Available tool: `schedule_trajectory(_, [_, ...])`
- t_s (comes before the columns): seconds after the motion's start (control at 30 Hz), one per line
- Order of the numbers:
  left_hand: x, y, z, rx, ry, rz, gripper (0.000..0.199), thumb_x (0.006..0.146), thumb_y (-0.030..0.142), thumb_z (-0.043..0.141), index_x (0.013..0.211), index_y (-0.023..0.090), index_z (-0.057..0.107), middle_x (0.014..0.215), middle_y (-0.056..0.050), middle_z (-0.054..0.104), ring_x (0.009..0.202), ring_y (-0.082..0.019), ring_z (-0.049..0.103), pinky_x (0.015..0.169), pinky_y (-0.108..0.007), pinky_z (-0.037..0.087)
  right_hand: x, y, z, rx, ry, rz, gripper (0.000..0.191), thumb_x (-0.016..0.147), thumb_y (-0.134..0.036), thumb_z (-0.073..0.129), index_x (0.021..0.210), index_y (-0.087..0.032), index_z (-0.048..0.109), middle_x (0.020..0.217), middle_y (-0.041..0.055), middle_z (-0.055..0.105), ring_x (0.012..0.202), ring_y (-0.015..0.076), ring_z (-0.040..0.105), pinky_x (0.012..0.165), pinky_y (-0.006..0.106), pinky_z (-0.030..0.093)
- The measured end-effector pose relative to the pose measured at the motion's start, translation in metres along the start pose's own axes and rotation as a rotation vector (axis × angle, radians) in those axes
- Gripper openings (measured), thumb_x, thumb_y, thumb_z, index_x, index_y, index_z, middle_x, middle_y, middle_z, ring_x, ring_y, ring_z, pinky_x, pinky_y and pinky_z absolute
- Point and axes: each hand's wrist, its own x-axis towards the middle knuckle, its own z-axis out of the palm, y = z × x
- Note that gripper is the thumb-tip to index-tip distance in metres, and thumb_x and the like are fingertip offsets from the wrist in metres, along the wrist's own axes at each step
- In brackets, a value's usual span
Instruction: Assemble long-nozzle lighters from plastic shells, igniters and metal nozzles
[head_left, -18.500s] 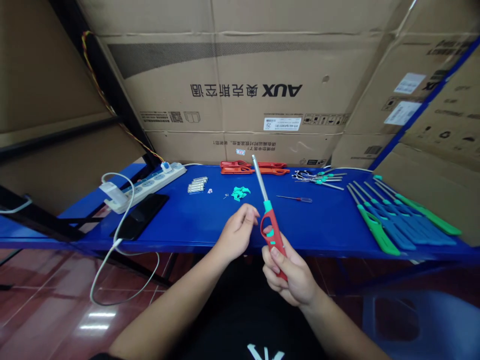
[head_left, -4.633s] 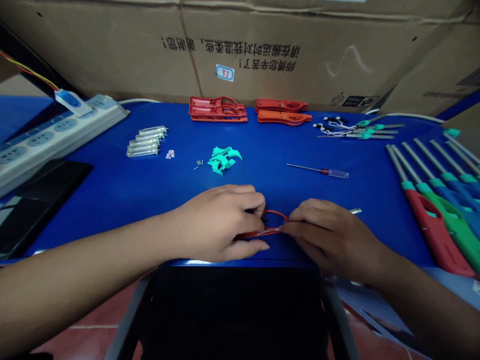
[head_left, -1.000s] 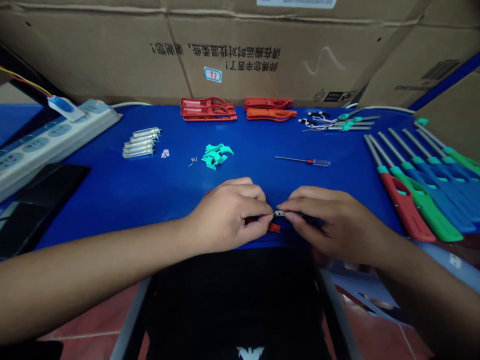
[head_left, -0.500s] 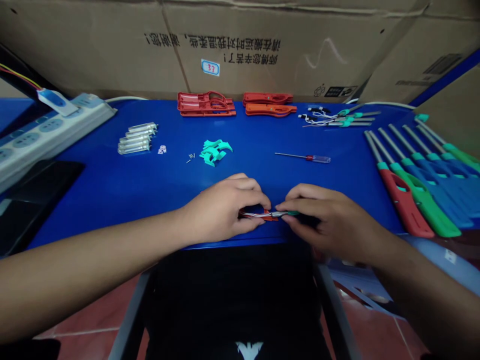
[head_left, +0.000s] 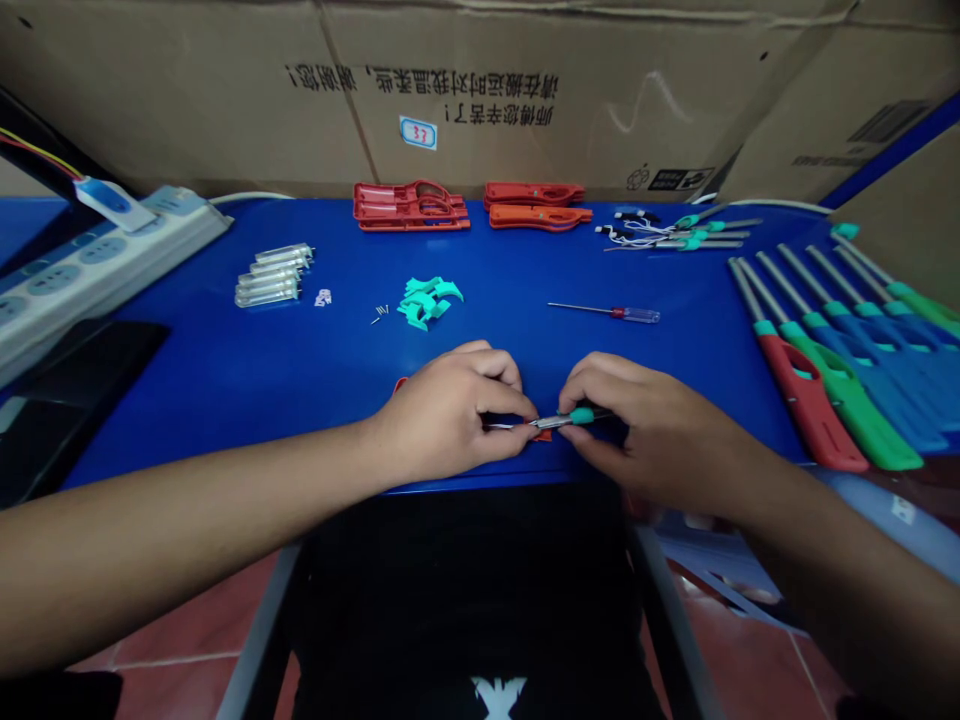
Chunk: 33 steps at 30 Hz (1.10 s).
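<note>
My left hand is closed near the table's front edge, around a red lighter casing half that is mostly hidden beneath it. Its thumb and index finger pinch where thin wires meet the metal end of a lighter tube. My right hand is closed too, thumb and fingers about the metal lighter tube by its teal collar. The rest of that tube disappears under my right palm. Beyond both hands lies a screwdriver with a clear handle.
Teal triggers, small screws and clear fuel tanks lie left of centre. Red casing halves and wired tubes sit at the back. Several assembled lighters line the right; a power strip is left.
My right hand has shifted slightly and the teal collar shows more between its fingers. My left fingertips have closed in on the tube's wired end. Part of the red casing shows behind my left hand.
</note>
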Motion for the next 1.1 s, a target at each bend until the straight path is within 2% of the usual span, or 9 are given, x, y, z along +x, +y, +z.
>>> schedule_trajectory(0.17, [0.0, -0.001, 0.002, -0.005, 0.031, 0.002, 0.013, 0.088, 0.029, 0.069, 0.092, 0.024, 0.079, 0.086, -0.002, 0.067, 0.08, -0.015, 0.059, 0.076, -0.03, 0.045, 0.002, -0.002, 0.001, -0.007, -0.007, -0.032, 0.025, 0.094, -0.021, 0.053, 0.115, -0.021, 0.066, 0.1, 0.0049, 0.062, 0.089, 0.0172, 0.062, 0.077, 0.03, 0.049])
schedule_trajectory(0.33, [-0.001, -0.001, 0.003, -0.019, 0.071, -0.003, 0.012, 0.086, 0.027, 0.071, 0.092, 0.022, 0.08, 0.083, -0.002, 0.064, 0.079, -0.014, 0.059, 0.077, -0.029, 0.046, 0.002, 0.001, -0.002, -0.034, -0.029, -0.06, 0.024, 0.095, -0.021, 0.052, 0.11, -0.021, 0.071, 0.102, 0.0051, 0.063, 0.087, 0.016, 0.062, 0.078, 0.031, 0.049])
schedule_trajectory(0.47, [-0.001, -0.001, 0.003, -0.054, 0.102, -0.037, 0.012, 0.084, 0.027, 0.072, 0.091, 0.024, 0.08, 0.085, -0.001, 0.062, 0.079, -0.013, 0.059, 0.075, -0.028, 0.048, 0.0, 0.005, -0.004, -0.054, -0.008, -0.061, 0.025, 0.095, -0.022, 0.053, 0.113, -0.022, 0.07, 0.1, 0.0052, 0.066, 0.087, 0.0174, 0.064, 0.076, 0.031, 0.051])
schedule_trajectory(0.7, [0.001, -0.001, 0.003, -0.093, 0.062, -0.046, 0.013, 0.08, 0.031, 0.075, 0.088, 0.021, 0.079, 0.085, -0.001, 0.062, 0.077, -0.013, 0.059, 0.075, -0.029, 0.049, 0.004, 0.003, 0.001, -0.122, 0.055, -0.105, 0.027, 0.092, -0.019, 0.054, 0.114, -0.021, 0.069, 0.101, 0.0074, 0.069, 0.091, 0.0208, 0.063, 0.081, 0.036, 0.051])
schedule_trajectory(0.83, [0.002, -0.003, 0.003, -0.106, 0.057, 0.008, 0.013, 0.086, 0.03, 0.072, 0.092, 0.021, 0.08, 0.083, -0.001, 0.065, 0.079, -0.013, 0.06, 0.076, -0.029, 0.047, 0.005, 0.004, 0.001, -0.172, 0.035, -0.14, 0.024, 0.098, -0.026, 0.05, 0.112, -0.02, 0.069, 0.101, 0.008, 0.068, 0.093, 0.022, 0.06, 0.085, 0.04, 0.046])
schedule_trajectory(0.93, [0.003, -0.004, 0.003, -0.087, 0.054, 0.025, 0.012, 0.087, 0.029, 0.071, 0.091, 0.022, 0.08, 0.082, -0.001, 0.066, 0.079, -0.014, 0.06, 0.077, -0.031, 0.046, 0.001, 0.008, -0.004, -0.251, 0.009, -0.135, 0.025, 0.099, -0.031, 0.049, 0.111, -0.02, 0.069, 0.1, 0.008, 0.068, 0.092, 0.0233, 0.059, 0.083, 0.041, 0.044])
schedule_trajectory(1.1, [0.002, -0.004, 0.002, -0.075, 0.06, 0.013, 0.013, 0.088, 0.031, 0.071, 0.091, 0.022, 0.08, 0.085, -0.003, 0.065, 0.081, -0.014, 0.059, 0.077, -0.032, 0.045, -0.012, 0.016, -0.017, -0.346, 0.006, -0.089, 0.024, 0.098, -0.03, 0.049, 0.109, -0.021, 0.068, 0.103, 0.0076, 0.069, 0.094, 0.0245, 0.061, 0.083, 0.041, 0.043])
